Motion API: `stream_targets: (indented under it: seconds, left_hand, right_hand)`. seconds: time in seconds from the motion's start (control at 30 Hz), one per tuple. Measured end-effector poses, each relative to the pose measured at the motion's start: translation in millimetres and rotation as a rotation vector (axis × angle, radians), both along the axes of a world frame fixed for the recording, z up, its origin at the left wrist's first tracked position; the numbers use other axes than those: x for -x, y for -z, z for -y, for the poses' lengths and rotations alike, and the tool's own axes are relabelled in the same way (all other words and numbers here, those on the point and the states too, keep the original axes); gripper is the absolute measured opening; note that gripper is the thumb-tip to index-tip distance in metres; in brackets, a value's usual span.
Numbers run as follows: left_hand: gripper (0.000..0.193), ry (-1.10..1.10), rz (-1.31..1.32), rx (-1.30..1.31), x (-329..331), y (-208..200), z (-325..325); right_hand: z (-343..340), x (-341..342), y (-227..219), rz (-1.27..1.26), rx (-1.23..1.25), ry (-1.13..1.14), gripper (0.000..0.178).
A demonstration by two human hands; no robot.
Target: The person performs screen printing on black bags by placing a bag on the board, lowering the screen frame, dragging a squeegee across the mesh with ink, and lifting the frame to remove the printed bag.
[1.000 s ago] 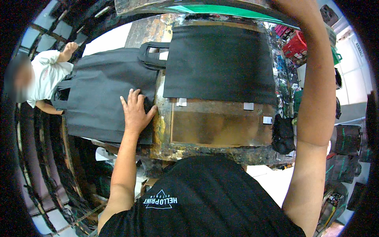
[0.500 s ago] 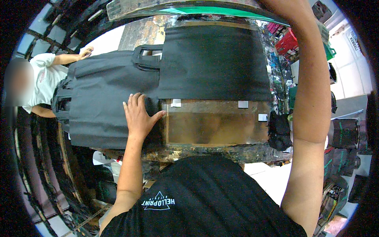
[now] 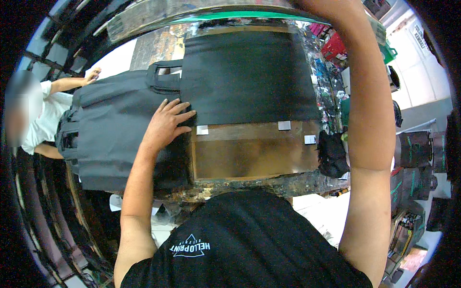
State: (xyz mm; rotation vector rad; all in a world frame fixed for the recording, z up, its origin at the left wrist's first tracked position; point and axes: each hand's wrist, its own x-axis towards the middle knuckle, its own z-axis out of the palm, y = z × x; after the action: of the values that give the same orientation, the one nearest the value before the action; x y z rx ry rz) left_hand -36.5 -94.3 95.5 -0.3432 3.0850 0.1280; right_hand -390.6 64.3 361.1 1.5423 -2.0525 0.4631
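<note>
Left hand (image 3: 167, 121) palm-down, right arm (image 3: 372, 110) far forward

Bright light washes out the tiles (image 3: 418, 91) past the desk's (image 3: 152, 50) right edge, glares on the brown board (image 3: 254, 157) and gives the black bag (image 3: 113, 117) a sheen, while lines bow toward the rim, shadows look grainy and a person's head (image 3: 23, 108) blurs.

shirt (image 3: 249, 240): black cloth, soft creases
print (image 3: 192, 246): small, pale, on the shirt; thin triangle outline crossed by bold lettering, with a smaller line of lettering beside it
left sleeve (image 3: 136, 274): black, short
right sleeve (image 3: 356, 274): black, short
left hand (image 3: 167, 123): bare, forearm too
right hand (image 3: 321, 6): bare, partly cut off by upper edge
</note>
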Motion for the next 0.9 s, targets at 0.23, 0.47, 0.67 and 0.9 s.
stream_targets:
  seconds: [0.23,0.47,0.67,0.9]
  left_hand:
    - [0.046,0.03,0.039,0.008,-5.8,14.8,12.7]
    - [0.083,-0.084,-0.322,-0.273,12.4,-40.5,-30.1]
    - [0.091,-0.299,-1.225,-1.462,62.6,-102.5,-37.7]
    - [0.094,-0.525,-1.102,-1.184,27.0,-38.5,-82.1]
  right_hand:
    - [-3.8,-5.8,-10.5,0.085,-0.035,-0.009,0.07]
    - [3.0,6.6,-4.1,0.006,0.05,-0.038,0.066]
    - [-26.9,-24.3,39.6,-0.133,0.175,-0.083,0.055]
    - [-94.5,-60.1,119.2,-0.008,-0.183,-0.119,0.059]
